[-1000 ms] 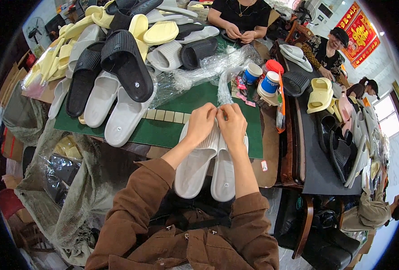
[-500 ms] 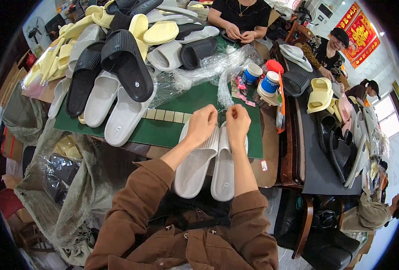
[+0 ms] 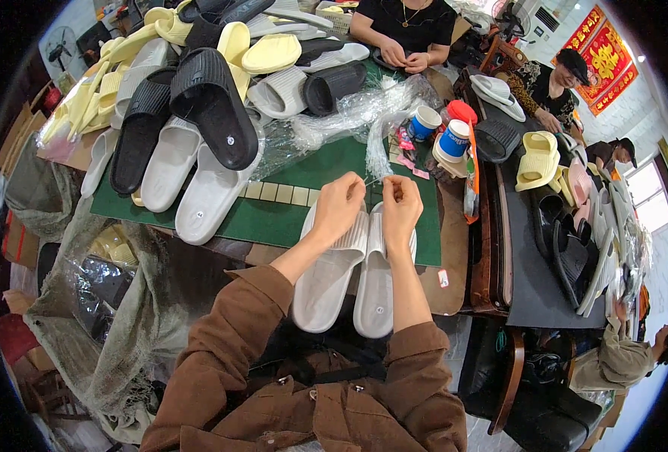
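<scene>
My left hand (image 3: 340, 207) and my right hand (image 3: 402, 207) are raised over a pair of light grey slippers, both with fingers pinched together. A thin whitish strand (image 3: 372, 181) runs between the fingertips; its ends are hidden by the fingers. Beneath my left hand lies the left grey slipper (image 3: 323, 290), its ribbed strap away from me and its heel toward me. The right grey slipper (image 3: 374, 297) lies beside it, partly covered by my right forearm. Just beyond my hands, a bundle of thin white plastic strands (image 3: 379, 154) spills across the green mat (image 3: 326, 154).
Black slippers (image 3: 217, 109), grey ones and yellow ones (image 3: 271, 54) are heaped at the left. Clear plastic bags (image 3: 326, 128) lie mid-table. Two blue-and-white tubs (image 3: 452, 141) stand at the right. Co-workers (image 3: 402, 30) sit across and rightward, near a dark table (image 3: 533, 256) of slippers.
My hands stay over the grey slippers, the right one shifted very slightly rightward, with the strand showing more clearly between them. The co-worker at the right has moved a hand among the slippers.
</scene>
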Motion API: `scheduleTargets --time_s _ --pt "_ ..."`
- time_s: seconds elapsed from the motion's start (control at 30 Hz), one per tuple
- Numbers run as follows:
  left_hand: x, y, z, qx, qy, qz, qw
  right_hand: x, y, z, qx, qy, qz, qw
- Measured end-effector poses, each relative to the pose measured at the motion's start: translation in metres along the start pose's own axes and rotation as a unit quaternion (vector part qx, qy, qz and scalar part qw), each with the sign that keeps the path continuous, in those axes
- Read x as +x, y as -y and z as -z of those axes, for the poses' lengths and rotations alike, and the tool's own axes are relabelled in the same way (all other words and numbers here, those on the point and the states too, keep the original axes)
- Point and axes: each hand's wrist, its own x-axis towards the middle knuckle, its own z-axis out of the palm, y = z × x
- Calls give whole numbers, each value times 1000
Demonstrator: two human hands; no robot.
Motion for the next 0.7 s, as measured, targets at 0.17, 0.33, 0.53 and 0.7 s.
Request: scheduleTargets --time_s 0.17,0.33,0.53,0.7 --pt "6 8 -1 -77 -57 -36 995 0 7 0 23 43 97 994" --pt "3 3 -1 -47 -19 -11 999 1 11 3 -6 87 99 991" --pt "1 3 -2 2 -16 -40 999 0 15 4 -34 77 111 990" --pt "4 12 -3 35 -48 -85 995 2 24 3 -74 121 159 977"
